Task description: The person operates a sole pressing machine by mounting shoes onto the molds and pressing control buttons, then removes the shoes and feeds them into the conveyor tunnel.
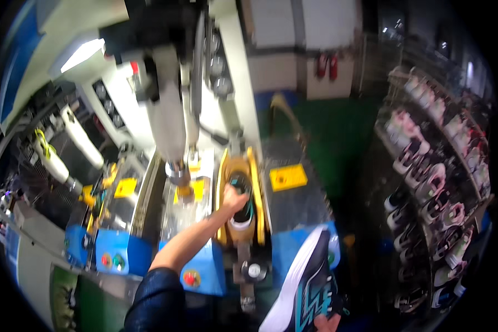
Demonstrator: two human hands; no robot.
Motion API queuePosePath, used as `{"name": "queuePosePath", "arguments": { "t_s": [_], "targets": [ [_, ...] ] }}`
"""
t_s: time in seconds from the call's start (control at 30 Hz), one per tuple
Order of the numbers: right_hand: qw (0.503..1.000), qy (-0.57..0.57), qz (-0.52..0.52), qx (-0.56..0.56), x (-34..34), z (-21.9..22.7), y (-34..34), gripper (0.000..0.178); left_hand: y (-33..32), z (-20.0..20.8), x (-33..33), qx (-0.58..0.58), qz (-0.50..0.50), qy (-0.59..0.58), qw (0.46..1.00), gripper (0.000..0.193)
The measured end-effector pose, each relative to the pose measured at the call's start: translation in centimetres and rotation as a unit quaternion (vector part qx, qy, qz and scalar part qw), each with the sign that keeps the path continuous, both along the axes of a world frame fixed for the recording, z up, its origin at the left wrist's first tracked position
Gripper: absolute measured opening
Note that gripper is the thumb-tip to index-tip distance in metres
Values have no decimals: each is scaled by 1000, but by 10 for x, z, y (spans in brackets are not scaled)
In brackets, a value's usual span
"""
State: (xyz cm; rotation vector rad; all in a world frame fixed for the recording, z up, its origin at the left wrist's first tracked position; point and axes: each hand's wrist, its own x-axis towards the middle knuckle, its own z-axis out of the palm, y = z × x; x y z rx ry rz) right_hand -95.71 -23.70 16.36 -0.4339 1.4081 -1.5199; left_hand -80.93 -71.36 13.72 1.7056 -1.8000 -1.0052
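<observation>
A black shoe with a light heel (241, 217) and teal trim sits in a yellow cradle (258, 193) of the machine ahead of me. My left hand (235, 199) reaches over from the left and grips this shoe near its opening; some of the fingers are hidden. At the lower right my right hand (327, 323) holds a black sneaker (310, 279) with a thick white sole and teal zigzag stripes. The sneaker is tilted, toe up, and only part of that hand shows at the bottom edge.
A robot arm (169, 127) with a metal tool hangs left of the cradle. Blue control boxes (207, 276) with a red button (191, 278) stand in front. Yellow labels (288, 177) lie on the machine beds. Racks with several shoes (426, 182) line the right side.
</observation>
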Motion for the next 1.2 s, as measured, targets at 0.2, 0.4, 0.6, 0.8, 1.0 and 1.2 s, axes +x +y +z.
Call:
{"name": "queuePosePath", "arguments": {
  "t_s": [0.2,0.4,0.6,0.8,1.0,1.2],
  "targets": [
    [998,48,40,33,-1,3,0,58,89,142,77,153,-43,155,975,49],
    [982,-141,115,58,29,74,-226,35,286,131,233,124,42,418,899,83],
    [913,187,330,149,26,57,-461,39,421,78,286,177,351,455,799,71],
    [762,616,199,19,98,-21,-460,68,459,34,304,237,522,418,705,59],
    [785,601,142,51,85,3,-434,71,473,29,296,283,571,418,647,48],
    [773,606,154,113,91,6,-447,68,459,7,333,295,551,439,645,40]
  ]
}}
